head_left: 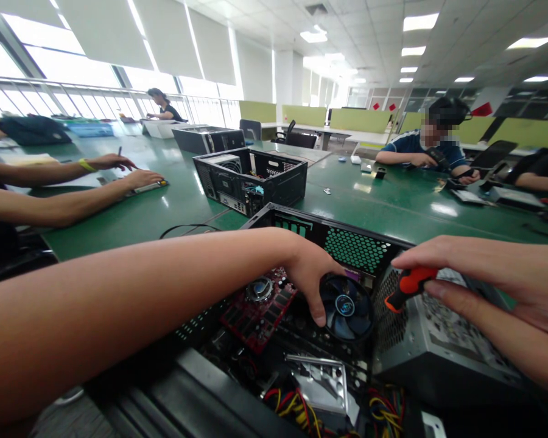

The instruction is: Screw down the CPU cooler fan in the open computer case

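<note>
An open computer case (173,389) lies right in front of me. Inside it, my left hand (308,274) grips the rim of a round black CPU fan (347,310), thumb on the near side and fingers behind. My right hand (493,286) holds a red and black screwdriver (411,286) between thumb and fingers, above the power supply (456,328). The screwdriver's shaft cannot be made out. Left of the fan sits a red graphics card (260,310) with its own small cooler. Coloured cables (296,407) and a silver metal bracket (322,383) lie nearer to me.
Another open computer case (256,176) stands beyond mine on the green table (182,207), with a closed case (210,139) behind it. A co-worker's arms (73,188) reach in from the left. Another person (429,146) works at the right with small parts around.
</note>
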A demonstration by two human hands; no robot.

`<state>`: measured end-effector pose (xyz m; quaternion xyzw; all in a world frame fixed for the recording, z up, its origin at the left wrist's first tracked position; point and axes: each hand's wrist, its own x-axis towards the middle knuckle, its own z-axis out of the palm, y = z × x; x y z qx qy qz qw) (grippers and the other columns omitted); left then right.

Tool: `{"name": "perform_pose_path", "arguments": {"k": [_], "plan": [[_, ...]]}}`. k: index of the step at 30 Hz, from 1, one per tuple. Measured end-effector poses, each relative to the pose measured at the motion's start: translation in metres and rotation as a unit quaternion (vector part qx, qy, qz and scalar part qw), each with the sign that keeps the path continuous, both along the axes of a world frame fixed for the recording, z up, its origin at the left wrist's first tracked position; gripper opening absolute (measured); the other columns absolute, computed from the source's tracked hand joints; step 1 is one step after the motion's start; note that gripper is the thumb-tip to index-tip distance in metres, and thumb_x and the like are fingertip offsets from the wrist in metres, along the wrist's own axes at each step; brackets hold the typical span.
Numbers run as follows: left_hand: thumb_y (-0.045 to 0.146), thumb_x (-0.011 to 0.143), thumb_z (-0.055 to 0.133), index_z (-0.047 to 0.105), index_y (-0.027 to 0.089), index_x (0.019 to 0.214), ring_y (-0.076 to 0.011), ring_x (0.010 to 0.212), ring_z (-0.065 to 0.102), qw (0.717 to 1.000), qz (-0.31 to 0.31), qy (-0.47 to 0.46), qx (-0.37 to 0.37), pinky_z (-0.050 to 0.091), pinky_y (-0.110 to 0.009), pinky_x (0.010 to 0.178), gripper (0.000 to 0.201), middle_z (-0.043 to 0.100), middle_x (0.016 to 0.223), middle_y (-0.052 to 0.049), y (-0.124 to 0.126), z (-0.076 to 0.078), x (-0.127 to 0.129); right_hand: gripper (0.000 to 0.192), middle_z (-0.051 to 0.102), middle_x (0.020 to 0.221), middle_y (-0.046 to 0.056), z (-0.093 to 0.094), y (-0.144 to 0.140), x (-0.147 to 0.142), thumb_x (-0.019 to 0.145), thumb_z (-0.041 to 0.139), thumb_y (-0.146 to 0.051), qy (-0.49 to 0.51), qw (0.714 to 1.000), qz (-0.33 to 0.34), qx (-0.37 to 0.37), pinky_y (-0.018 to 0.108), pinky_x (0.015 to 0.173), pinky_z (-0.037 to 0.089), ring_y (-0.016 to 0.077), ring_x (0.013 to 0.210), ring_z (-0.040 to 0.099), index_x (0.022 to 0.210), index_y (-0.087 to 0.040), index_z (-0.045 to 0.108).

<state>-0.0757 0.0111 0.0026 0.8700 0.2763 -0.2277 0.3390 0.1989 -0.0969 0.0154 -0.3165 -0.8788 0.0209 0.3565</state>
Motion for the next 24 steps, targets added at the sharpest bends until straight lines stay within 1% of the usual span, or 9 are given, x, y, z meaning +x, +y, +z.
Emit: {"name": "perform_pose_path", "arguments": {"k": [3, 6, 9, 12, 14, 17, 19, 21, 24], "plan": [[0.034, 0.066, 0.095, 0.063, 0.025, 0.156, -0.0335, 0.147, 0.062, 1.0, 0.004, 0.001, 0.001, 0.047, -0.037, 0.123, 0.096, 0.071, 0.155, -0.005, 0.0, 0.0, 0.0, 0.025, 0.087, 0.085, -0.001, -0.014, -0.006, 0.009, 0.097, 0.078, -0.056, 0.004, 1.0, -0.006, 0.004, 0.031, 0.057, 0.064, 0.0281, 0.08, 0.085, 0.11, -0.035, 0.086], [0.032, 0.066, 0.096, 0.063, 0.024, 0.156, -0.0324, 0.143, 0.065, 1.0, 0.004, 0.0, -0.002, 0.048, -0.036, 0.121, 0.095, 0.072, 0.154, -0.005, -0.001, 0.0, 0.001, 0.03, 0.084, 0.077, -0.001, -0.023, -0.011, 0.016, 0.097, 0.076, -0.062, 0.002, 1.0, -0.013, 0.011, 0.032, 0.056, 0.062, 0.027, 0.074, 0.083, 0.105, -0.034, 0.086], [0.033, 0.066, 0.096, 0.064, 0.025, 0.155, -0.0319, 0.139, 0.068, 1.0, 0.011, 0.002, 0.001, 0.05, -0.036, 0.119, 0.094, 0.074, 0.15, -0.004, -0.001, 0.0, 0.002, 0.03, 0.081, 0.071, -0.002, -0.018, -0.009, 0.014, 0.098, 0.075, -0.062, -0.019, 0.999, -0.026, 0.019, 0.031, 0.051, 0.057, 0.0243, 0.064, 0.08, 0.102, -0.034, 0.085], [0.033, 0.066, 0.096, 0.064, 0.024, 0.156, -0.0328, 0.141, 0.066, 1.0, 0.008, -0.002, 0.005, 0.049, -0.037, 0.121, 0.096, 0.073, 0.152, -0.005, -0.001, 0.0, 0.002, 0.023, 0.075, 0.063, -0.005, -0.004, -0.004, 0.005, 0.1, 0.074, -0.056, -0.065, 0.997, -0.044, 0.024, 0.028, 0.039, 0.047, 0.0173, 0.046, 0.068, 0.098, -0.034, 0.081], [0.033, 0.066, 0.096, 0.063, 0.023, 0.157, -0.0331, 0.144, 0.064, 1.0, 0.006, -0.005, 0.002, 0.048, -0.036, 0.122, 0.098, 0.071, 0.155, -0.006, -0.001, -0.001, 0.002, 0.017, 0.08, 0.072, -0.006, 0.004, -0.004, -0.001, 0.103, 0.07, -0.05, -0.088, 0.995, -0.044, 0.033, 0.028, 0.038, 0.047, 0.0165, 0.046, 0.069, 0.104, -0.034, 0.078], [0.033, 0.066, 0.096, 0.061, 0.024, 0.158, -0.0328, 0.146, 0.063, 1.0, 0.009, -0.005, -0.001, 0.048, -0.037, 0.122, 0.099, 0.071, 0.155, -0.005, -0.001, -0.001, 0.002, 0.024, 0.089, 0.106, -0.001, 0.01, -0.007, -0.006, 0.109, 0.056, -0.044, -0.126, 0.99, -0.049, 0.036, 0.033, 0.056, 0.063, 0.0251, 0.077, 0.084, 0.122, -0.034, 0.074], [0.034, 0.067, 0.096, 0.061, 0.026, 0.158, -0.0328, 0.145, 0.063, 1.0, 0.009, -0.002, -0.001, 0.048, -0.037, 0.122, 0.098, 0.071, 0.155, -0.004, -0.001, 0.0, 0.003, 0.03, 0.088, 0.119, 0.002, 0.009, -0.01, -0.005, 0.112, 0.047, -0.043, -0.159, 0.985, -0.061, 0.037, 0.036, 0.064, 0.068, 0.0296, 0.093, 0.087, 0.128, -0.033, 0.071], [0.033, 0.067, 0.096, 0.063, 0.026, 0.156, -0.0326, 0.143, 0.065, 1.0, 0.009, 0.003, -0.002, 0.049, -0.037, 0.121, 0.095, 0.072, 0.154, -0.004, -0.001, 0.0, 0.004, 0.032, 0.088, 0.119, 0.003, 0.007, -0.011, -0.004, 0.113, 0.044, -0.044, -0.168, 0.982, -0.069, 0.057, 0.035, 0.059, 0.066, 0.0285, 0.089, 0.087, 0.13, -0.033, 0.069], [0.028, 0.067, 0.096, 0.066, 0.024, 0.153, -0.0321, 0.142, 0.066, 1.0, 0.008, 0.005, -0.003, 0.049, -0.036, 0.121, 0.091, 0.072, 0.153, -0.004, -0.002, 0.001, 0.005, 0.025, 0.087, 0.095, -0.003, 0.008, -0.01, -0.003, 0.11, 0.056, -0.05, -0.15, 0.985, -0.064, 0.056, 0.03, 0.051, 0.062, 0.0219, 0.069, 0.083, 0.123, -0.035, 0.071]]}}
